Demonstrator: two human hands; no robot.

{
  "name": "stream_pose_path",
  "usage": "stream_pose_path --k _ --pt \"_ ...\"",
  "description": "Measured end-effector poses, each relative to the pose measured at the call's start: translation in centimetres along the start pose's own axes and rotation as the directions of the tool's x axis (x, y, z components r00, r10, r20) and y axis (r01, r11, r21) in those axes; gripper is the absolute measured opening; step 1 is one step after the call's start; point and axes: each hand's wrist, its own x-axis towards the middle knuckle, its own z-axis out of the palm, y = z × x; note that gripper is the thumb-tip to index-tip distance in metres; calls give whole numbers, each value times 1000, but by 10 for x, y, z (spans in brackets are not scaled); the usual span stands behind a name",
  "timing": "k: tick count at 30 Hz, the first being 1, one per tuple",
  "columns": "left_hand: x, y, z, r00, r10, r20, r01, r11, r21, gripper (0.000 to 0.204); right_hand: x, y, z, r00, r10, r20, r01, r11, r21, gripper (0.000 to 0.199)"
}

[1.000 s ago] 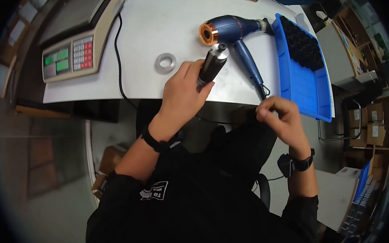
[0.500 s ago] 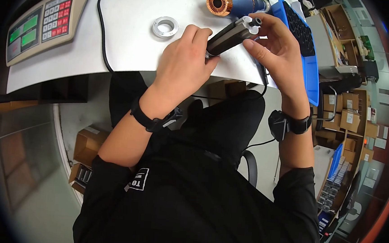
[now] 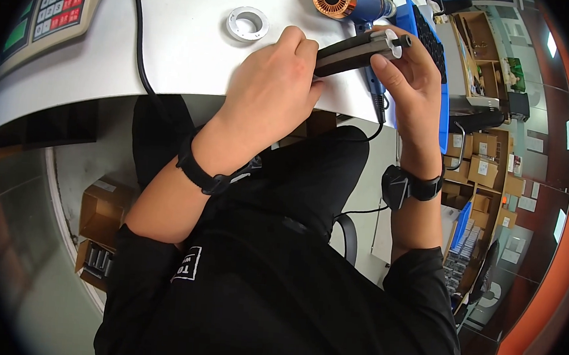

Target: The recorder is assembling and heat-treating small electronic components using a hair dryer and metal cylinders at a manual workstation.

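Over the table's near edge, both hands hold a dark, ribbed tube-shaped part point(image 3: 349, 58) with a white end and a thin black rod sticking out of it. My left hand point(image 3: 271, 78) closes round its left end, hiding that end. At the white end, my right hand point(image 3: 413, 78) holds it between thumb and fingers, and some of those fingers are hidden behind the part. A silver-white ring point(image 3: 263, 33) lies on the table to the left of the tube. Behind the tube rests a blue hair dryer point(image 3: 368, 4) with a copper-coloured grille, its cord hanging past the table edge.
A scale point(image 3: 62, 4) with a keypad stands at the table's left. A black cable point(image 3: 140, 42) runs over the white table point(image 3: 188, 52). On the right is a blue tray point(image 3: 444, 123) with black contents. Cardboard boxes point(image 3: 105, 208) sit low at left, and shelves with cartons point(image 3: 483, 170) at right.
The tube has tilted to lie more level, its white end now further right and slightly lower. Both hands keep their hold. The whole view has shifted a little.
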Motion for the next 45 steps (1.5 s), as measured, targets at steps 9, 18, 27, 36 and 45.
stream_pose_path --k 9,18,27,36,45 --pt "0 1 -3 996 -54 73 56 998 -26 36 -2 -3 -1 1000 15 16 -14 999 -41 49" --pt "-1 0 -5 995 -44 88 48 998 -36 38 2 -5 -4 998 -41 56 47 993 -111 54" --pt "0 -1 -5 994 -45 97 52 996 -73 39 1 -2 -4 999 -26 43 31 994 -106 54" --pt "-1 0 -7 994 -44 99 52 995 -80 41 3 -1 -5 994 -79 77 87 990 -108 51" --pt "-1 1 -7 995 -43 94 52 995 -87 40 6 -1 -8 988 -135 69 143 982 -124 47"
